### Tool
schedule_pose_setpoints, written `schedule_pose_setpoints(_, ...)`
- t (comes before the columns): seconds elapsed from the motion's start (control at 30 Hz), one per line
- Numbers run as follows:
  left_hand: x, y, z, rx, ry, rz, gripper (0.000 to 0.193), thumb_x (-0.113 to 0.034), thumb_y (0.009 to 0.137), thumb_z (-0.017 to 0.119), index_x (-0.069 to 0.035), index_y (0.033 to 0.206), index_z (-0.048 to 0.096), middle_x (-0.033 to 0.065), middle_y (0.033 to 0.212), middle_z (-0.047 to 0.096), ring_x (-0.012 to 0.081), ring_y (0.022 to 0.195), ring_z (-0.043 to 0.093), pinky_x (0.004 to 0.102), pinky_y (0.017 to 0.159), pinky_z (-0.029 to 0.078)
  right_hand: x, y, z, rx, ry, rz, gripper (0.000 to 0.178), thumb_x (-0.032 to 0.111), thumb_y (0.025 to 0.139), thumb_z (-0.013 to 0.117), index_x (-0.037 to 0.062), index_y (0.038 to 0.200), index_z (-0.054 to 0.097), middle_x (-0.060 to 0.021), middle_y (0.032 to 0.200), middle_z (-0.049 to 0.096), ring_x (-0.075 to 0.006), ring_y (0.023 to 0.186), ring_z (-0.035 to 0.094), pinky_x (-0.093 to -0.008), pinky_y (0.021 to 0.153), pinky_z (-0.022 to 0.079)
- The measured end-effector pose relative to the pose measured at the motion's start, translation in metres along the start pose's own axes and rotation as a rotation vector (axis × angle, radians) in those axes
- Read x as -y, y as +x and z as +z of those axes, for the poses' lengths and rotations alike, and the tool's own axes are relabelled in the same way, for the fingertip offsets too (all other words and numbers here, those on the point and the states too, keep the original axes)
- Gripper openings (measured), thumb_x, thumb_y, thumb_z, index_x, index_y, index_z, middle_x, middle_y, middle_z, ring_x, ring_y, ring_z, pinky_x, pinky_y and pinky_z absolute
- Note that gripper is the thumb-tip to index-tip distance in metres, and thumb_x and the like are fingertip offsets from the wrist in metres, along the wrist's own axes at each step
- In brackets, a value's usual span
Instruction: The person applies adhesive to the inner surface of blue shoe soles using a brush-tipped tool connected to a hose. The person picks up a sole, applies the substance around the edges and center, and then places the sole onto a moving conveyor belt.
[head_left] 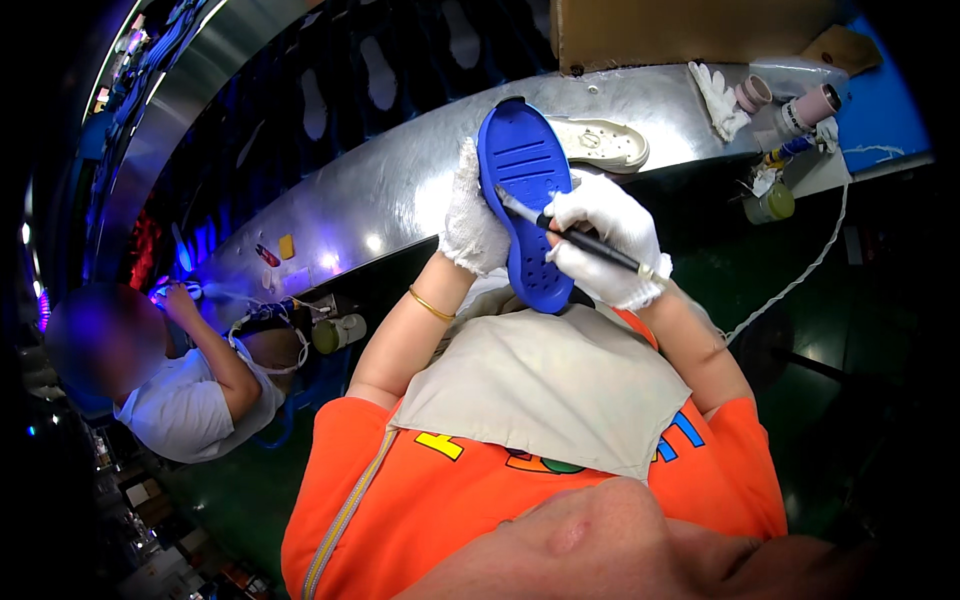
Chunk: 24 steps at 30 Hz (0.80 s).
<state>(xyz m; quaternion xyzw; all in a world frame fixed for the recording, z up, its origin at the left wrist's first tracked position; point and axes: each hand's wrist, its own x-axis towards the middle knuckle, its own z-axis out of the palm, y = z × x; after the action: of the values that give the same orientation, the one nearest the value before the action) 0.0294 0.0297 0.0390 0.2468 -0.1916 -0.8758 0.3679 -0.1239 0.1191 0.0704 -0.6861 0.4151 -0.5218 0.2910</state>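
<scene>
Closest to the camera, at the lower edge, is part of the wearer's own head (610, 525), above a bright orange short-sleeved cloth shirt (700, 480). Beyond the wearer stretches a long, shiny grey metal counter (385, 205), which looks curved in this wide view. At the left a co-worker in a white short-sleeved top (200, 400) sits beside it, forearm raised. A large brown box (680, 30) stands at the counter's far side, and a beige cloth apron (550, 385) covers the wearer's front.

The long blue shoe sole with grooves and small holes (535, 178) is up in front of the apron, tilted, its upper end overlapping the counter in view. The white-gloved left hand (473, 222) grasps its left edge. The white-gloved right hand (612, 222) has its fingers closed around a slim black-handled brush (592, 243), whose pale tip is at the sole's surface, near the left edge. Whether those fingers also touch the sole, I cannot tell.

Just behind lies a cream-coloured shoe sole with holes (600, 143), on the counter. Farther right rests a loose white knitted glove (718, 100), beside a small pink cylindrical container (754, 92). Smallest, toward the co-worker, is a yellow block (287, 246)
</scene>
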Motion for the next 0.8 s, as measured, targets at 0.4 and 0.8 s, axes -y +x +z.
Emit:
schedule_pose_setpoints(0.4, 0.022, -0.014, -0.007, 0.122, 0.241, -0.116, 0.093, -0.082, 0.074, 0.02, -0.009, 0.125, 0.047, 0.0102, 0.115, 0.057, 0.0204, 0.105, 0.056, 0.0354, 0.092, 0.047, -0.004, -0.029, 0.002, -0.215, 0.468, 0.412, 0.014, -0.003, 0.076, 0.067, 0.0007, 0.085, 0.058, -0.0055, 0.085, 0.062, -0.0088, 0.076, 0.06, -0.0232, 0.071, 0.05)
schedule_pose_setpoints(0.8, -0.018, 0.026, 0.012, 0.489, -0.193, 0.268, 0.11, -0.089, 0.064, 0.026, -0.003, 0.131, 0.041, 0.0171, 0.121, 0.055, 0.0304, 0.103, 0.057, 0.0442, 0.091, 0.047, 0.0, 0.012, -0.001, -0.142, 0.44, 0.057, 0.015, -0.001, 0.069, 0.072, 0.0026, 0.08, 0.062, -0.0062, 0.085, 0.064, -0.0126, 0.074, 0.06, -0.0271, 0.07, 0.05)
